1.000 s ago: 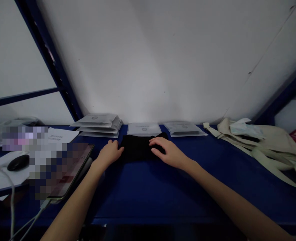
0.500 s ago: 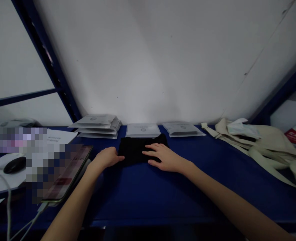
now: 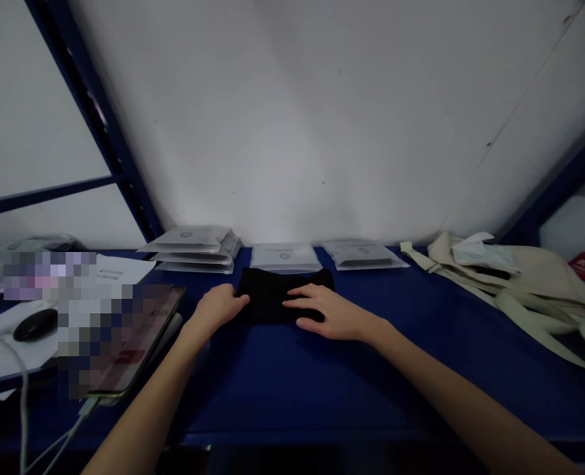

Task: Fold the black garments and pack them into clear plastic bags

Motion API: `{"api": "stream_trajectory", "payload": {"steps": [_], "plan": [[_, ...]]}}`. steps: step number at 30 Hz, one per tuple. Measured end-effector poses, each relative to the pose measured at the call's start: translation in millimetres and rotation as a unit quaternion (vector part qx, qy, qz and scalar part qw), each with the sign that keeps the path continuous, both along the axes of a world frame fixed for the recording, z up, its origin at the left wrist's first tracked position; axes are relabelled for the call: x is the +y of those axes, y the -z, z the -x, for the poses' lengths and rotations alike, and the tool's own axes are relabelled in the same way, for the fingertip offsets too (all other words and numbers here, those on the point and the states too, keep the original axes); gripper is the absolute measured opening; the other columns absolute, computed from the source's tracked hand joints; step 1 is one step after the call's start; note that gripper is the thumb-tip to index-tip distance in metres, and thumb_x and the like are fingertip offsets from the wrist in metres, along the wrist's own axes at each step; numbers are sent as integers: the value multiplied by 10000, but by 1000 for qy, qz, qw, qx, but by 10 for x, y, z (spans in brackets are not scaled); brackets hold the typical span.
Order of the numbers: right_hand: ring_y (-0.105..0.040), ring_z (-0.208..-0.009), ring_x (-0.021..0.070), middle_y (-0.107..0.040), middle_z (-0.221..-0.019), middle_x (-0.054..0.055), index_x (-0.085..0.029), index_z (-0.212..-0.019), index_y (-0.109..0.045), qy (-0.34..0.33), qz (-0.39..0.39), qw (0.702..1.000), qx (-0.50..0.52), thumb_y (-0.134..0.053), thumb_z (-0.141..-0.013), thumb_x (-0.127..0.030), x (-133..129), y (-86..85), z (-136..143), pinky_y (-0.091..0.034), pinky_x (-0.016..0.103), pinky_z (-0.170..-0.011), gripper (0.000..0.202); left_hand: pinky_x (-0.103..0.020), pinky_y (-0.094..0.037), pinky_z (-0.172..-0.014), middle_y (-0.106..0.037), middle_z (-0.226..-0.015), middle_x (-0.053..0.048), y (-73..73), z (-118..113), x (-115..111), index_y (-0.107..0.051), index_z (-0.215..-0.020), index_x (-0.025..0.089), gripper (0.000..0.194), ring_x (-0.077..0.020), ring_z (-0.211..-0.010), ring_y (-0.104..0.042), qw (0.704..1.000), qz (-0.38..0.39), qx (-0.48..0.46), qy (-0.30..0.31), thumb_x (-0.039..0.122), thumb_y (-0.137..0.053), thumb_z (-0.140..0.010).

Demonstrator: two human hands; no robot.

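A folded black cloth (image 3: 265, 298) lies on the blue table (image 3: 292, 389) in front of me; what kind of garment it is does not show. My left hand (image 3: 217, 309) is at its left edge, the thumb over the top and the other fingers curled round the side, pinching it. On the right part of the cloth rests my right hand (image 3: 339, 315), open, its fingers spread flat and pressed down. Just behind the cloth sits a pale zip bag (image 3: 285, 256) with a small round printed mark.
Several similar bags (image 3: 193, 241) are stacked at the back left, and more bags (image 3: 364, 254) lie right of the middle. A phone (image 3: 138, 343) on a cable, a black mouse (image 3: 35, 324) and papers (image 3: 119, 270) fill the left. Beige fabric (image 3: 535, 284) is heaped at right.
The cloth's far edge has shifted slightly and its outline looks straighter along the front. Both hands stay on it in nearly the same places; the whole view has moved a little.
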State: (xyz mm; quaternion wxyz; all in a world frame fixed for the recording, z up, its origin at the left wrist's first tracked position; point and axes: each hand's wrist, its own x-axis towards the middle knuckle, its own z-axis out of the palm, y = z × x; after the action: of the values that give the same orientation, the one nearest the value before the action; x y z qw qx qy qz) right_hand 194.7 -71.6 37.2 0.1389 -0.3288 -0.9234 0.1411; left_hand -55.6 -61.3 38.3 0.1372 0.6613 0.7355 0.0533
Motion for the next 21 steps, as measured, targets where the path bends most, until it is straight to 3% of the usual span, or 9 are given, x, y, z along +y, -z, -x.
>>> {"api": "stream_trajectory", "payload": {"steps": [3, 7, 10, 13, 17, 21], "plan": [[-465, -1170, 221, -530, -1282, 62, -267, -1188, -586, 11, -20, 998, 57, -484, -872, -368, 20, -82, -96, -362, 423, -980, 347, -285, -427, -641, -683, -826, -93, -4, 8, 29, -577, -917, 154, 310, -230, -730, -651, 998, -27, -59, -28, 398, -449, -776], [-570, -993, 193, -646, -1053, 47, -250, -995, -664, 20, -64, 990, 120, -489, -859, -284, 45, -200, -250, -407, 413, -923, 224, -275, -438, -641, -682, -853, -55, -36, 29, 31, -520, -1032, 167, 323, -155, -526, -615, 985, -58, -143, -73, 370, -502, -781], [-597, -897, 183, -668, -955, 30, -249, -908, -678, 26, -51, 993, 105, -508, -836, -256, 52, -215, -291, -397, 421, -932, 185, -276, -443, -688, -661, -954, -75, -69, 37, 13, -542, -979, 177, 270, -192, -723, -648, 975, -145, -149, -84, 352, -538, -773], [-591, -912, 192, -657, -979, 44, -233, -906, -685, 25, -14, 998, 62, -534, -808, -229, 30, -162, -222, -425, 395, -899, 180, -290, -433, -786, -655, -966, -68, -105, -9, -22, -559, -922, 182, 196, -225, -945, -604, 952, -261, -144, -64, 316, -539, -781], [-551, -1006, 198, -613, -1076, 64, -218, -1010, -665, -4, 22, 999, 40, -544, -803, -203, -43, -72, -32, -431, 360, -903, 240, -286, -438, -823, -643, -977, -50, -119, -201, -116, -553, -959, 183, 168, -194, -932, -595, 917, -367, -152, 36, 263, -483, -829], [-480, -1123, 208, -551, -1179, 94, -184, -1112, -611, -29, 32, 998, 44, -539, -819, -225, -99, -3, 98, -379, 363, -982, 304, -254, -453, -843, -631, -1026, -40, -62, -441, -239, -560, -991, 195, 200, -151, -951, -589, 889, -355, -125, 260, 182, -402, -871]]}}
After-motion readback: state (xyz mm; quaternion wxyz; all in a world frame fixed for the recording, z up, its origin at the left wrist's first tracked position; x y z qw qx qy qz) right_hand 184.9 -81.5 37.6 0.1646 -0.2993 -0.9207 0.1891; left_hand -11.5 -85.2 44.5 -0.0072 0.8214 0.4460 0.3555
